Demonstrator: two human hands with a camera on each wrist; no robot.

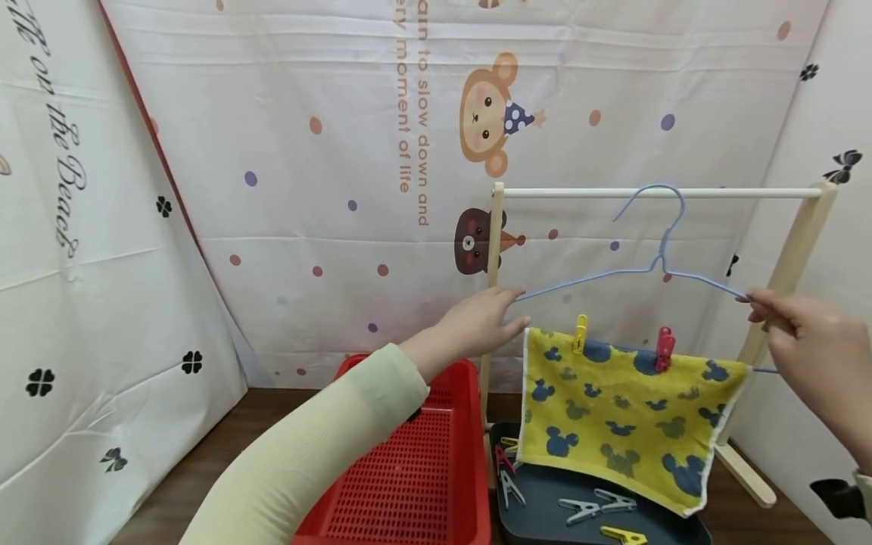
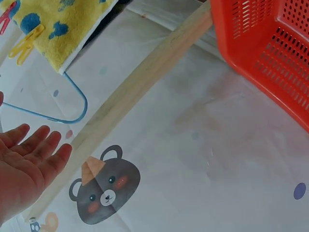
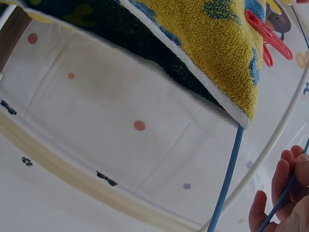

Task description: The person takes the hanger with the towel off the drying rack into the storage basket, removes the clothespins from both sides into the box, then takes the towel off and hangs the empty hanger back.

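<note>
A blue wire hanger (image 1: 591, 277) carries a yellow towel (image 1: 613, 416) with blue mouse-head prints, folded over its lower bar. One yellow clothespin (image 1: 580, 334) and one red clothespin (image 1: 664, 349) clip the towel's top edge. The hanger's hook overlaps the white rod (image 1: 742, 193) in the head view. With thumb and fingers, my right hand (image 1: 814, 344) pinches the hanger's right shoulder. At the opposite end, my left hand (image 1: 470, 325) is beside the hanger's left tip, its fingers extended; the left wrist view shows the palm (image 2: 19, 179) bare near the wire bend.
A wooden post (image 1: 496, 250) holds up the rod's left end. Below it stands a red perforated basket (image 1: 479, 454). Under the towel lies a dark tray (image 1: 531, 522) with several loose clothespins, among them a grey clothespin (image 1: 579, 509). A printed sheet (image 1: 306, 151) forms the backdrop.
</note>
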